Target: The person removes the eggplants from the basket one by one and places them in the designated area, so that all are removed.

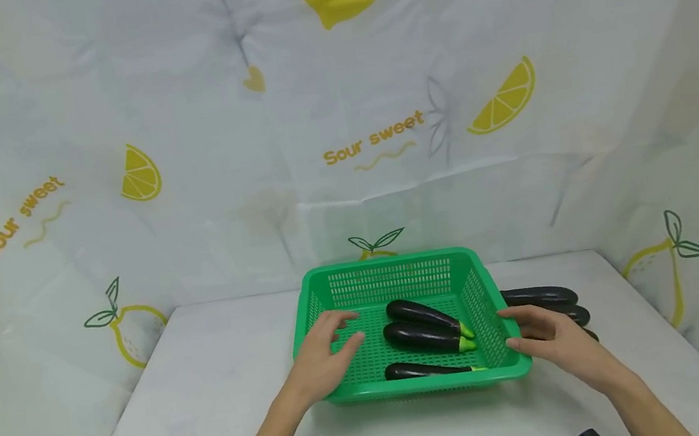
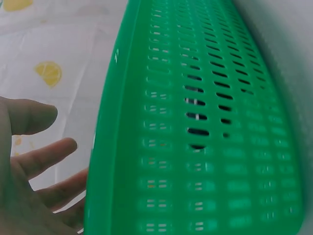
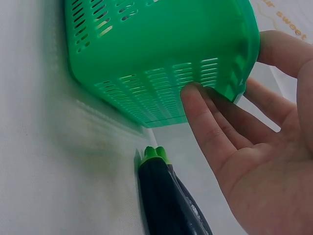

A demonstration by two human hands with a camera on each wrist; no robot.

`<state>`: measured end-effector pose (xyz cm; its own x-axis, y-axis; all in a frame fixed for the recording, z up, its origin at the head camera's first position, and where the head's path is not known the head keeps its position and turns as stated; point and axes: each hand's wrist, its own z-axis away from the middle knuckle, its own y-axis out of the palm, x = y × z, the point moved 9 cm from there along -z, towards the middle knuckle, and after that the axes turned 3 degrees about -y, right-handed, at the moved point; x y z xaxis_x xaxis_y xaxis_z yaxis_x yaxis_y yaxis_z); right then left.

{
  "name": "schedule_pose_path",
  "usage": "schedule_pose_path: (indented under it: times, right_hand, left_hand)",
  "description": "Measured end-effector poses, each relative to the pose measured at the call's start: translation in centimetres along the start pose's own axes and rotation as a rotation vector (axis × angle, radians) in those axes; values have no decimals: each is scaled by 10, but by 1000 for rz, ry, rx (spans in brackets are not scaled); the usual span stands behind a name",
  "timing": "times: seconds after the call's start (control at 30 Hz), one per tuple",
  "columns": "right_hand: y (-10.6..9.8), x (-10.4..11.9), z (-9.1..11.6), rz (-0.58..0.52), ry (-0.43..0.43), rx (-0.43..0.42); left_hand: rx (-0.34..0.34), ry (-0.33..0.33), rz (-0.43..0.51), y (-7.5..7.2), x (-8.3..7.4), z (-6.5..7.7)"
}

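A green plastic basket [image 1: 419, 386] with slotted walls stands in the middle of the table in the head view. Inside it lie three dark eggplants [image 1: 421, 335] with green stem ends pointing right. My left hand [image 1: 323, 361] hovers over the basket's left side, fingers spread and holding nothing; in the left wrist view its fingers [image 2: 49, 156] show beyond the rim. At the right rim, my right hand [image 1: 550, 339] grips the basket, thumb and index finger over the edge. The right wrist view shows its other fingers [image 3: 205, 122] against the outer wall.
Several more eggplants [image 1: 546, 294] lie on the table just right of the basket, partly hidden behind the right hand. A white table [image 1: 169, 425] extends to both sides. A white sheet [image 1: 217, 217] with lemon prints hangs behind and along the sides.
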<state>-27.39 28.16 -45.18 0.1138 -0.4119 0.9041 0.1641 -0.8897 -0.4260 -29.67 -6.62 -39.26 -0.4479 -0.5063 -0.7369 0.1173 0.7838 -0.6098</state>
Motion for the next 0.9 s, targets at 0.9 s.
schedule_pose_path:
  times: [0.9]
  right_hand:
    - [2, -1, 0, -50, 0, 12]
  left_hand:
    - [575, -310, 191, 86, 34, -28]
